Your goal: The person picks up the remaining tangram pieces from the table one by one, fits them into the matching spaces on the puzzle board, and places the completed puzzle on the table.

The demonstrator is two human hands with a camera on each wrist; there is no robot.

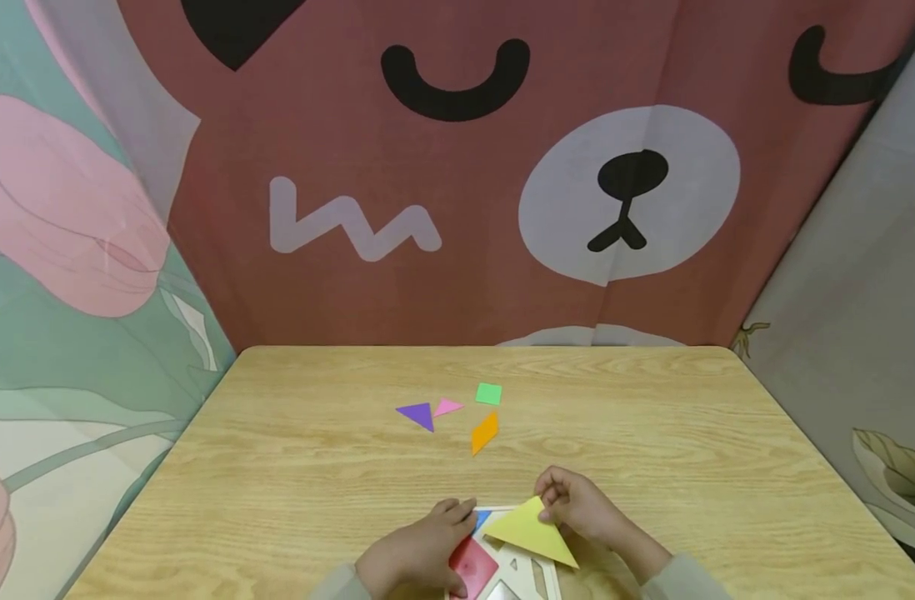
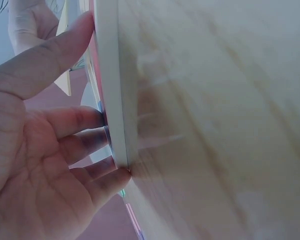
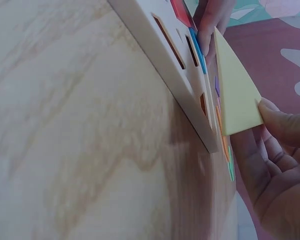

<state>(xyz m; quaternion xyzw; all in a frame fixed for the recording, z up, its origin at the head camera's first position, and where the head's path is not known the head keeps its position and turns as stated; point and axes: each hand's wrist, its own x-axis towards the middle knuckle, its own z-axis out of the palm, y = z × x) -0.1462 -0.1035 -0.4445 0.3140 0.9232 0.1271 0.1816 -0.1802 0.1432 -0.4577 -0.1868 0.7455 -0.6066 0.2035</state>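
Note:
My right hand [image 1: 581, 507] pinches a yellow triangle [image 1: 531, 533] at one corner between thumb and fingers. The triangle is held tilted over a pale wooden puzzle board [image 1: 553, 582], and a gap between them shows in the right wrist view. Along the board's left side rests my left hand [image 1: 412, 550], its thumb at a red square piece [image 1: 476, 565] and its other fingers over a blue piece [image 1: 482, 520] and the rim [image 2: 110, 75]. Both pieces lie in the board. Cut-out recesses [image 3: 168, 42] show bare in its right part.
Beyond the board, a purple triangle [image 1: 420, 414], a small pink triangle [image 1: 447, 407], a green square [image 1: 489, 394] and an orange parallelogram [image 1: 484, 433] lie on the wooden table [image 1: 315, 467]. A printed bear curtain [image 1: 457, 300] hangs behind the far table edge.

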